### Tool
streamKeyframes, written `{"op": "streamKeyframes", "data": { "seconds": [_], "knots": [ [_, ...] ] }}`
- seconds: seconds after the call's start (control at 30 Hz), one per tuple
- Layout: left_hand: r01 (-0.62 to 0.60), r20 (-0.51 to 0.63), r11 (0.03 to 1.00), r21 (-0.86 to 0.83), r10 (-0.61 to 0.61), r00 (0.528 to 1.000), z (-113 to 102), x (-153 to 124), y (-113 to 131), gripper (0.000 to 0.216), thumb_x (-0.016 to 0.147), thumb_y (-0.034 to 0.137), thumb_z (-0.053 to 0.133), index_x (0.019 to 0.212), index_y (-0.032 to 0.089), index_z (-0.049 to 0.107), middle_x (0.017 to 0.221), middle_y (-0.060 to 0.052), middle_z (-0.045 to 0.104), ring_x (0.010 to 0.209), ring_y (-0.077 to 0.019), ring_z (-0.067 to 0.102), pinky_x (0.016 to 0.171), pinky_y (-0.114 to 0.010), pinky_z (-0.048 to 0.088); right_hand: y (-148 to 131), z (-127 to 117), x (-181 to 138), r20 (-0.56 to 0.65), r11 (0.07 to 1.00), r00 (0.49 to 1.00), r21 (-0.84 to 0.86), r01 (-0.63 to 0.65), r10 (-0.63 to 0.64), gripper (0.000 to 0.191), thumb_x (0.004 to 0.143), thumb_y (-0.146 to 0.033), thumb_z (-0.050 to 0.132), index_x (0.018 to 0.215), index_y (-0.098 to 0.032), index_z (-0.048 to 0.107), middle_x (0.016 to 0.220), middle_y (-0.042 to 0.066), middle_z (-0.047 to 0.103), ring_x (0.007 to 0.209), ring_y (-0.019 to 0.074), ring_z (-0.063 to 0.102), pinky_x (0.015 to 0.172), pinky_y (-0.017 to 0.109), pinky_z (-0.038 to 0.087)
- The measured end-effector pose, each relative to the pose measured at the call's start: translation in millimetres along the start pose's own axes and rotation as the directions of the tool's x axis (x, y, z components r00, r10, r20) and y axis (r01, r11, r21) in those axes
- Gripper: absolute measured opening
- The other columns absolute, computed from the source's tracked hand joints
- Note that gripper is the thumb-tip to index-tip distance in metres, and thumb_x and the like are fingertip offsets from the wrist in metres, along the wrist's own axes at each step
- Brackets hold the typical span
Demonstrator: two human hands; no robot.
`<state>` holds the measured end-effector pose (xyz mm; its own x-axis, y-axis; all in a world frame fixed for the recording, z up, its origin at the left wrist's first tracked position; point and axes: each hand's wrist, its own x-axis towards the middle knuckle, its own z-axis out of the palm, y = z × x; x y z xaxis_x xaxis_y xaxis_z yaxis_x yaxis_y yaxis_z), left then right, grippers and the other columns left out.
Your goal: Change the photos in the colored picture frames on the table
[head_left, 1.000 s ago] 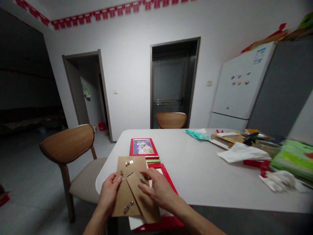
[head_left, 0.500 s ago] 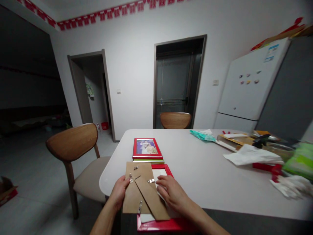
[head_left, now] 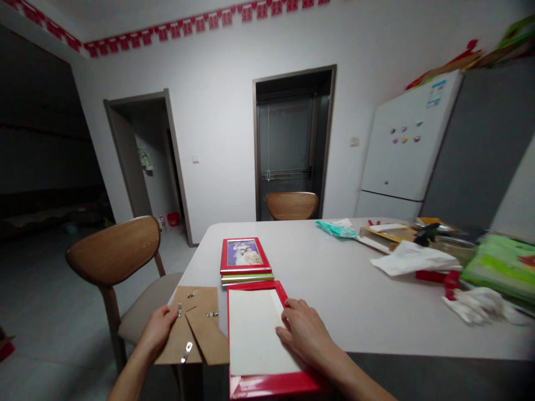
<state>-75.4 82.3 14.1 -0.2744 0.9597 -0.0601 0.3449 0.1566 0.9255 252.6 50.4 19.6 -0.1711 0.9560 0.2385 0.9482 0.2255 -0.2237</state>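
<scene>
In the head view, my left hand pinches the left edge of a brown backing board. The board has metal clips and a fold-out stand leg, and is held over the table's left edge. Beside it lies a red picture frame, face down, with a white sheet inside it. My right hand is closed on the frame's right side, fingers bent over the red edge and thumb on the sheet. Behind it sits a framed photo with a red border, stacked on other frames.
A teal packet, white paper, white gloves and a green bag lie on the right of the white table. One wooden chair stands at left, another chair behind the table.
My left hand has moved the backing board left, off the red frame, uncovering the white sheet. My right hand has come to the frame's right side. The view has shifted slightly right.
</scene>
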Motion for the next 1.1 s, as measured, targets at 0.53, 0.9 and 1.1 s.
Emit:
{"op": "streamKeyframes", "data": {
  "seconds": [0.53,0.9,1.1],
  "knots": [
    [-0.508,0.489,0.767,0.392,0.294,0.821,129.1,-112.2,49.6,0.052,0.064,0.029,0.05,0.113,0.013,0.049,0.128,-0.013,0.037,0.123,-0.0268,0.023,0.102,-0.045,0.01,25.9,7.4,14.0,-0.046,0.949,0.978,0.256,-0.186,0.204,0.048,0.062,-0.014,0.042,0.109,-0.011,0.048,0.089,0.011,0.062,0.081,0.0202,0.056,0.072,0.029,0.039],
    [-0.369,0.413,0.919,0.139,0.285,0.865,152.6,-112.0,89.7,0.074,0.064,0.044,0.052,0.126,0.011,0.03,0.136,-0.012,0.023,0.125,-0.026,0.019,0.102,-0.039,0.015,0.9,-48.5,-0.7,0.363,-0.128,0.919,0.929,-0.346,0.15,0.012,0.064,-0.021,0.048,0.073,-0.015,0.053,0.055,0.0,0.059,0.051,0.0119,0.055,0.056,0.025,0.046],
    [-0.458,0.281,0.877,0.144,0.408,0.869,159.6,-115.3,124.0,0.078,0.057,0.02,0.052,0.128,0.009,0.023,0.137,-0.009,0.021,0.126,-0.0222,0.014,0.103,-0.03,0.013,-9.8,-61.9,3.1,0.24,-0.141,0.966,0.964,-0.226,0.096,0.024,0.064,-0.02,0.055,0.087,-0.016,0.052,0.074,0.0,0.061,0.053,0.0066,0.055,0.051,0.018,0.045]
  ]
}}
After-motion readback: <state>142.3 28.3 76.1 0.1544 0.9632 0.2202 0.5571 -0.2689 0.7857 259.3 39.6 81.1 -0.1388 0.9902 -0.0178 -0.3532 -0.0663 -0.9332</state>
